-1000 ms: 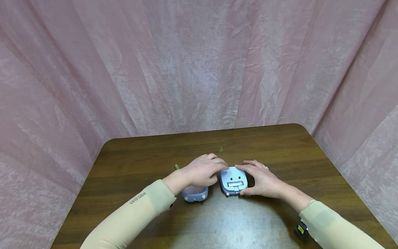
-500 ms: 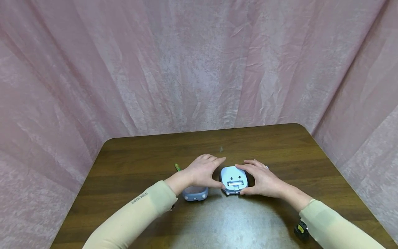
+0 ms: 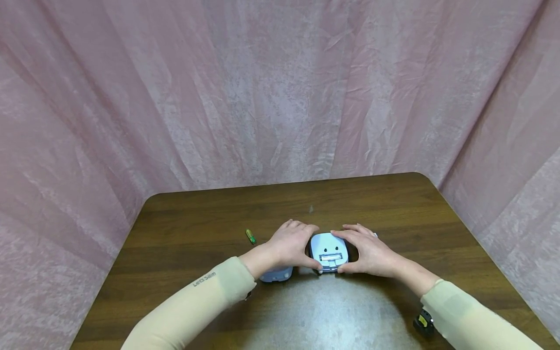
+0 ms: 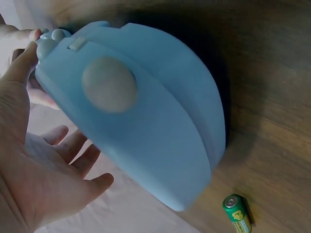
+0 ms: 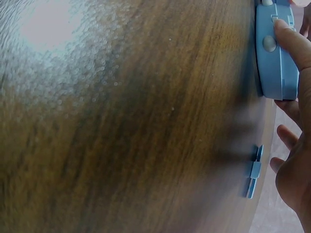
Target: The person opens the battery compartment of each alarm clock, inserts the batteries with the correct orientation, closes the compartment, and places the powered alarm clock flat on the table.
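A light-blue rounded device [image 3: 325, 240] lies on the table with its battery compartment [image 3: 331, 258] uncovered; a pale bar shows inside. My right hand [image 3: 372, 255] grips its right side, thumb at the near edge and index finger at the far edge. From the left, my left hand [image 3: 293, 245] holds it the same way, thumb at the near left corner. Under my left wrist stands a second blue rounded item [image 4: 141, 116] with a pale round knob, partly hidden in the head view. A green battery [image 3: 250, 236] lies on the table beyond that wrist.
The brown wooden table [image 3: 210, 214] ends at a pink curtain [image 3: 271, 97]. On the table beyond my right hand lies a small blue plastic cover [image 5: 255, 170]. A black wrist camera [image 3: 423, 323] sits under the right sleeve.
My left hand has opened from a curled pose and moved right, bringing its thumb and fingers to the device's left side. The green battery is more exposed. My right hand has stayed in place.
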The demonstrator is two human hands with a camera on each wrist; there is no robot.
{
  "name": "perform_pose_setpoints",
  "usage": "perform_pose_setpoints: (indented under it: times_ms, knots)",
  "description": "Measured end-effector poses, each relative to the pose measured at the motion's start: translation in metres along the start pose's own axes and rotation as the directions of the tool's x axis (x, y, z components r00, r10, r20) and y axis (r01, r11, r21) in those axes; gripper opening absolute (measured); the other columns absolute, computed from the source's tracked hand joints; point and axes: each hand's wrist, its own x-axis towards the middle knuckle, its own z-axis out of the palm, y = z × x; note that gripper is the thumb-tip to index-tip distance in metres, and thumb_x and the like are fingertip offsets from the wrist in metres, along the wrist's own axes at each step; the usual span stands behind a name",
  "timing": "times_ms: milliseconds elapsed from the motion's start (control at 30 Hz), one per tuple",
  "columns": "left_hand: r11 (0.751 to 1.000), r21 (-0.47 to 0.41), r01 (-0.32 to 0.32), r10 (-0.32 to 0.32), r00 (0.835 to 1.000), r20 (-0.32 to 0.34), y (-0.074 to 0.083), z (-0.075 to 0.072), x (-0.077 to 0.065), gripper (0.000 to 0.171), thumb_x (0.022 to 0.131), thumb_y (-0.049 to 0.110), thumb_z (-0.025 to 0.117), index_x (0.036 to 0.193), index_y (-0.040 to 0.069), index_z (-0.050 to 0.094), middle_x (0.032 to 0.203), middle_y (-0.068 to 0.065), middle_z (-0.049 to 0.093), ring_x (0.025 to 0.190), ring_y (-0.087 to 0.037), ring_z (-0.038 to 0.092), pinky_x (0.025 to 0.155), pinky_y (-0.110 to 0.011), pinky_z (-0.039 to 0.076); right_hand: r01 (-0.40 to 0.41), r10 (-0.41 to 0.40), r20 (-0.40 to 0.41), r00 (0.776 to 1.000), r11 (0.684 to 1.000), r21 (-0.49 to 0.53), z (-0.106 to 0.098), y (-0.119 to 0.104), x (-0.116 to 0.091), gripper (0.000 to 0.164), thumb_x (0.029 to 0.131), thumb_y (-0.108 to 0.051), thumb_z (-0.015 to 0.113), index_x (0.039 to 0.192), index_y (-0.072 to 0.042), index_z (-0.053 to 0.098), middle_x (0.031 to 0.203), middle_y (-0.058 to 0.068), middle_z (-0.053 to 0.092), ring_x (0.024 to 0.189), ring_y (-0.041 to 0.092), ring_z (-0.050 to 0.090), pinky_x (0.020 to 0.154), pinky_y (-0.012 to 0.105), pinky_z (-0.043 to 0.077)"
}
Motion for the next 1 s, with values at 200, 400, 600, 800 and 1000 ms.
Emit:
perform_pose_setpoints:
  times_ms: [200,400,600,800,1000]
  knots:
    - [1.0,0.0,-0.01,0.01,1.0,-0.016,0.0033,0.0034,0.0009,0.099,0.073,0.076,0.076,0.149,0.02,0.047,0.142,0.002,0.058,0.137,-0.022,0.047,0.12,-0.051,0.024,-0.006,0.006,-0.001,1.0,1.0,0.01,-0.0007,-0.0009,-0.0008,0.094,0.074,-0.067,0.082,0.153,-0.029,0.048,0.154,0.004,0.048,0.145,0.025,0.033,0.106,0.064,0.035]
    - [1.0,0.005,-0.002,0.002,1.0,-0.005,0.0038,0.0069,0.0018,0.099,0.073,0.076,0.076,0.15,0.022,0.046,0.141,0.001,0.059,0.136,-0.023,0.047,0.119,-0.052,0.024,-0.01,0.01,0.0,1.0,1.0,0.011,-0.0008,-0.001,-0.0008,0.095,0.074,-0.067,0.083,0.153,-0.028,0.048,0.154,0.004,0.048,0.146,0.025,0.033,0.106,0.065,0.035]
    - [1.0,0.001,-0.002,0.002,1.0,-0.004,0.0038,0.0074,0.0025,0.097,0.074,0.076,0.075,0.15,0.024,0.046,0.14,0.001,0.059,0.136,-0.022,0.047,0.12,-0.051,0.024,-0.003,0.003,-0.005,1.0,1.0,0.016,-0.0006,-0.0007,-0.0007,0.094,0.074,-0.066,0.083,0.153,-0.028,0.049,0.153,0.003,0.05,0.146,0.025,0.033,0.107,0.064,0.035]
    - [1.0,-0.013,0.003,-0.003,1.0,0.003,0.0041,0.0063,0.002,0.096,0.074,0.076,0.075,0.149,0.025,0.047,0.139,0.001,0.059,0.136,-0.022,0.047,0.12,-0.051,0.023,0.014,-0.013,-0.02,1.0,1.0,0.018,-0.0008,-0.0014,-0.0013,0.094,0.074,-0.064,0.084,0.152,-0.025,0.05,0.151,0.001,0.051,0.145,0.026,0.035,0.106,0.063,0.035]
    - [1.0,-0.008,0.007,-0.007,1.0,0.009,0.0037,0.0064,0.0019,0.096,0.074,0.077,0.074,0.15,0.025,0.047,0.14,0.001,0.059,0.136,-0.022,0.047,0.12,-0.051,0.023,0.012,-0.011,-0.016,1.0,1.0,0.02,-0.0013,-0.0028,-0.0014,0.093,0.075,-0.061,0.085,0.152,-0.025,0.05,0.152,0.003,0.05,0.145,0.025,0.034,0.107,0.062,0.035]
